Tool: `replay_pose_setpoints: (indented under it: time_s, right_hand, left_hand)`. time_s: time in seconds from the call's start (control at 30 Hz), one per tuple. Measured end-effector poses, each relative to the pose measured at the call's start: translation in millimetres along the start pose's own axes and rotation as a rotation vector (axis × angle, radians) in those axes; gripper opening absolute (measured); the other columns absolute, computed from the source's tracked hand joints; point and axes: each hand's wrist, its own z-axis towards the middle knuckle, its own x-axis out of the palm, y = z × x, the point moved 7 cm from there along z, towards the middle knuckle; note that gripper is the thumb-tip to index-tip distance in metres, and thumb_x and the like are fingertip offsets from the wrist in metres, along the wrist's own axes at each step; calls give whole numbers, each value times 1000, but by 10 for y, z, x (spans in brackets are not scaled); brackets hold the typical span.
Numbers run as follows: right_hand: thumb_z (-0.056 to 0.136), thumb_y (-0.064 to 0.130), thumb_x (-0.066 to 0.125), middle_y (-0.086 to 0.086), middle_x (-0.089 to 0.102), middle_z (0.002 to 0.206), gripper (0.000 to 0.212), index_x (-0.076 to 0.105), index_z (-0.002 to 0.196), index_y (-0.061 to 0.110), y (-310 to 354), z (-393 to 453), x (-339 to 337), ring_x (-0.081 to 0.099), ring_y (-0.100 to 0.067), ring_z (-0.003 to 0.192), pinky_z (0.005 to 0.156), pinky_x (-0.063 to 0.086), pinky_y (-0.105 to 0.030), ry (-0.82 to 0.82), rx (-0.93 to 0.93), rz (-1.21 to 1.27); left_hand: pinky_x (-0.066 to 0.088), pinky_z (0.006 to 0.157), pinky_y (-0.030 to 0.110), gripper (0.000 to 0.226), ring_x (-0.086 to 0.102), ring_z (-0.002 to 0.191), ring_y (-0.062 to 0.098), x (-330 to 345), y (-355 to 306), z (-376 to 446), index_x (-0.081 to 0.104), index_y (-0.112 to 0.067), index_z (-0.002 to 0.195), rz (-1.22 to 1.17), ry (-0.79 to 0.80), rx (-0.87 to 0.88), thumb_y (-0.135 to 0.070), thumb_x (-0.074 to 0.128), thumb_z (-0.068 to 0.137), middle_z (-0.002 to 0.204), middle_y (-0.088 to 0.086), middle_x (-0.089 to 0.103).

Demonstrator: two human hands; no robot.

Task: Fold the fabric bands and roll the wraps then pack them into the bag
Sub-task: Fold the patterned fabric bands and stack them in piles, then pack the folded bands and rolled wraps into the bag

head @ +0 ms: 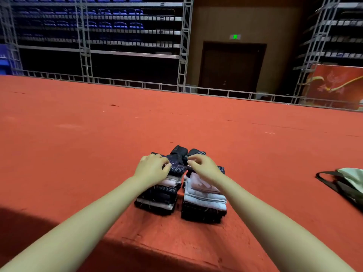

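Two bare arms reach out in front of us over a wide red carpeted platform, and that carpet fills most of what we see. Behind it runs a low metal truss rail, with tall scaffold towers and rows of blue seats in the dark beyond. We've got a dark double door at the back with a green exit sign above it, and a red banner off to the right.

Down to the work. Over at the right edge lies the bag, pale green with dark straps, flat on the carpet and well apart from the stacks. In front of us sit two piles of folded fabric bands side by side, nearly touching. We see the left stack, mostly dark pieces with a few pale ones between, and the right stack, pale blue and pink on top of black. Just behind them sit small dark rolled wraps, touching the far end of the piles.

Now the hands. Our left hand rests on top of the left stack, fingers curled down onto a dark dotted band at the top. Our right hand sits on the right stack, fingers bent and pinching at dark fabric between the piles. We cannot tell exactly which piece the right fingertips have.
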Motion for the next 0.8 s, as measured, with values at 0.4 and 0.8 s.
replay_pose_setpoints:
  time_s: [0.4, 0.8]
  right_hand:
    - [94, 28, 52, 0, 63, 119, 27, 63, 116, 18, -218, -23, -317, 56, -15, 110, 90, 44, -30, -15, 12, 116]
    - [94, 12, 52, -3, 65, 97, 20, 65, 109, 12, -481, -89, -878, 58, -11, 87, 69, 44, -19, -225, 30, 388]
  left_hand:
    - [35, 91, 35, 28, 54, 100, 20, 16, -98, 130, 66, -26, 104, 1, 32, -1, -35, 42, 93, 101, -2, 62]
    - [45, 85, 31, 24, 56, 95, 15, -323, -826, 359, 65, -22, 109, -466, -136, 7, -18, 48, 91, 105, -1, 61]
